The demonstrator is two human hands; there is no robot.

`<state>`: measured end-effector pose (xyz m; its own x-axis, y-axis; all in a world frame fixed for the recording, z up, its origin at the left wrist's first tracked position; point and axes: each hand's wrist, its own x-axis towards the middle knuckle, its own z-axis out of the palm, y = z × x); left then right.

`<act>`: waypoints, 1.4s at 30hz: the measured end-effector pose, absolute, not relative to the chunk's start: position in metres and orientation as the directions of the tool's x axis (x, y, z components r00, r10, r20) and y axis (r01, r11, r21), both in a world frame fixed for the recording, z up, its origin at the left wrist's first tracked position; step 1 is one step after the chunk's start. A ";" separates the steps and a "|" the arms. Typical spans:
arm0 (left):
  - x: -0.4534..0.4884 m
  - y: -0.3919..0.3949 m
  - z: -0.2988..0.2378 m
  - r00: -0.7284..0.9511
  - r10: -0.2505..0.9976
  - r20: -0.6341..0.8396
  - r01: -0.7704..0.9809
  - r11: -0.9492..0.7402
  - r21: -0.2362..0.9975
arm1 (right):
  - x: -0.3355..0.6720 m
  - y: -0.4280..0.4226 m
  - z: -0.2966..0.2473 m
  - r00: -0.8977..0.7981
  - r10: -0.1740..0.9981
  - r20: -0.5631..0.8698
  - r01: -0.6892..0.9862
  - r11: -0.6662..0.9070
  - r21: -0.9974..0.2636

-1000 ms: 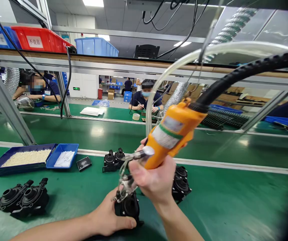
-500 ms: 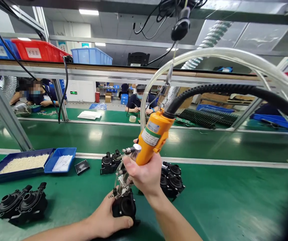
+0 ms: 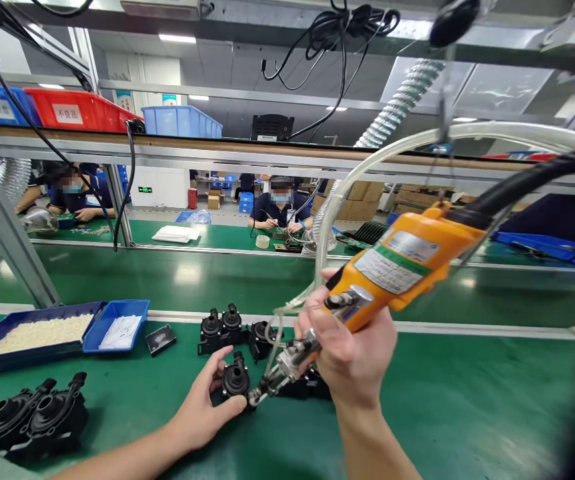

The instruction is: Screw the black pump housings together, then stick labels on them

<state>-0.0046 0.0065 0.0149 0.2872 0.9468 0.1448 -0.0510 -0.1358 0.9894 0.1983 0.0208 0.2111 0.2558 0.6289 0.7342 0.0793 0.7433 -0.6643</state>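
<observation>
My right hand (image 3: 350, 353) grips an orange power screwdriver (image 3: 407, 263), tilted so its metal tip (image 3: 267, 387) points down-left. A clear hose (image 3: 367, 167) and a black cable (image 3: 532, 180) run from the tool's rear. My left hand (image 3: 202, 410) rests its fingers on a small black pump housing (image 3: 236, 380) on the green mat, right beside the tool tip. More black housings (image 3: 227, 328) sit just behind it.
Two larger black housings (image 3: 32, 417) lie at the left. Blue trays (image 3: 42, 333) hold white parts, with a small black pad (image 3: 160, 339) beside them. A conveyor belt (image 3: 192, 273) runs behind. People work at the far bench (image 3: 280, 210). Bins (image 3: 77, 110) stand on the upper shelf.
The screwdriver has lifted off the housing and swung right, tilting flatter. My left hand has slid the black housing away from me toward the other housings.
</observation>
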 end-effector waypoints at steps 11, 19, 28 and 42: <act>-0.004 0.008 0.016 0.299 0.942 0.154 -0.126 -0.121 0.985 | 0.167 0.017 0.221 0.161 0.707 0.688 -0.100 0.706 -0.702; -0.005 0.009 0.013 0.302 0.943 0.143 -0.122 -0.111 0.986 | 0.167 0.022 0.217 0.161 0.712 0.683 -0.109 0.701 -0.705; -0.004 0.010 0.015 0.257 0.958 0.126 -0.124 -0.096 0.988 | 0.147 0.018 0.214 0.100 0.754 0.649 -0.099 0.656 -0.748; 0.006 0.003 0.010 0.210 0.964 0.163 -0.192 -0.123 0.974 | 0.151 0.020 0.209 0.112 0.738 0.666 -0.019 0.672 -0.741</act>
